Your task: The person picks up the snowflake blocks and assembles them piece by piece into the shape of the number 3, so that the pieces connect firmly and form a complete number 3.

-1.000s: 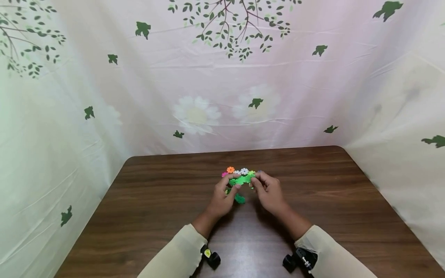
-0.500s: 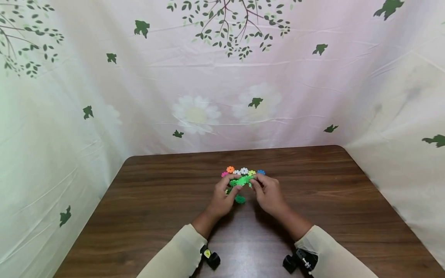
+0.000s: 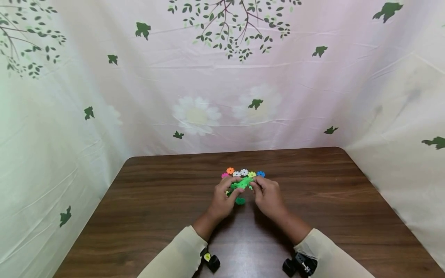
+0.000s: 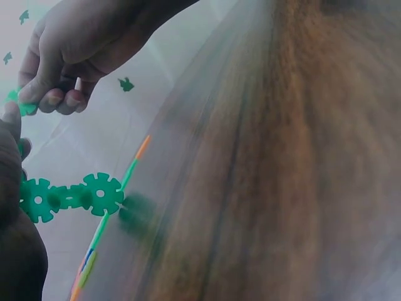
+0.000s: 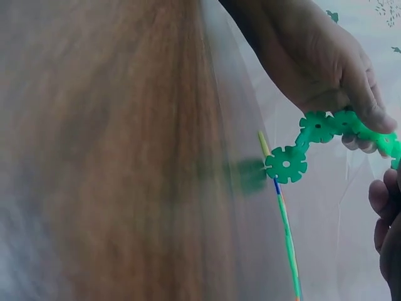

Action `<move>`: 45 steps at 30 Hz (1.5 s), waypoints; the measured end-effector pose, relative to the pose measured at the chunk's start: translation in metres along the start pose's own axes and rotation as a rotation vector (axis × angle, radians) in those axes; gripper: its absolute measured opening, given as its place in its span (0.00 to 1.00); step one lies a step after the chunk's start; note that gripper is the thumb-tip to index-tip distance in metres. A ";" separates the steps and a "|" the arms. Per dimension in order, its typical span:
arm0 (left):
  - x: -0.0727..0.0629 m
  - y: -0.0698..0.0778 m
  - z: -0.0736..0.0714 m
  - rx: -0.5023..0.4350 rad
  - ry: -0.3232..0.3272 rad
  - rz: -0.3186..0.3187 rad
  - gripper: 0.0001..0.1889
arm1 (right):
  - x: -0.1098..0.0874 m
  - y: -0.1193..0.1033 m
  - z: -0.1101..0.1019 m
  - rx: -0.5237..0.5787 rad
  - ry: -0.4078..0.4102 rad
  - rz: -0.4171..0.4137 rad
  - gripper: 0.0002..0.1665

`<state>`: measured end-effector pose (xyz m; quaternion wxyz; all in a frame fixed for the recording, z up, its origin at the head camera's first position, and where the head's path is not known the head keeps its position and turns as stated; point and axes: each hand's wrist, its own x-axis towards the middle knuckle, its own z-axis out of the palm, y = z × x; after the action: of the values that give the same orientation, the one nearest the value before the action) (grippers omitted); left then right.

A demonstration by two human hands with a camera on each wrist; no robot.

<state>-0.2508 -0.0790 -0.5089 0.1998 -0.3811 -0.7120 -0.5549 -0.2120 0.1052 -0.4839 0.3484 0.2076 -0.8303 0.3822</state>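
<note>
Over the table, both hands work on a chain of green interlocking snowflake discs (image 3: 245, 182). My left hand (image 3: 221, 199) pinches it between thumb and fingers. From there several linked discs (image 5: 286, 164) hang toward the tabletop, the lowest a darker green disc (image 3: 240, 201). My right hand (image 3: 270, 195) pinches the bright green end at the right, its fingertips close to the left hand's. The right hand (image 4: 88, 47) also shows in the left wrist view, at the top, with thumb and finger on a green disc (image 4: 22, 105). Its fingertips partly hide the joint between discs.
Just behind the hands, loose snowflake discs lie on the brown wooden table (image 3: 156, 200): orange (image 3: 230, 170), pink (image 3: 225, 175), white (image 3: 244, 172), yellow-green (image 3: 252, 175) and blue (image 3: 260, 174). A printed curtain (image 3: 222, 85) surrounds the table's back and sides.
The bright green discs between the hands have tilted, with small finger movements. The right hand has shifted slightly and the blue disc behind it now shows. Both arms stay almost in place.
</note>
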 end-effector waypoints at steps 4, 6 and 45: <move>0.000 0.002 0.001 0.020 0.018 0.006 0.15 | 0.000 -0.001 0.001 -0.012 0.004 -0.010 0.10; -0.001 0.003 0.001 0.021 0.010 -0.014 0.15 | 0.001 0.000 0.001 0.004 0.006 -0.011 0.09; -0.006 -0.009 -0.011 0.029 0.031 0.032 0.25 | -0.007 0.060 0.010 -0.105 -0.324 0.392 0.19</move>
<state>-0.2555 -0.0919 -0.5154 0.2250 -0.3808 -0.7107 -0.5471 -0.2480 0.1358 -0.5232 0.1405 0.0827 -0.9184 0.3605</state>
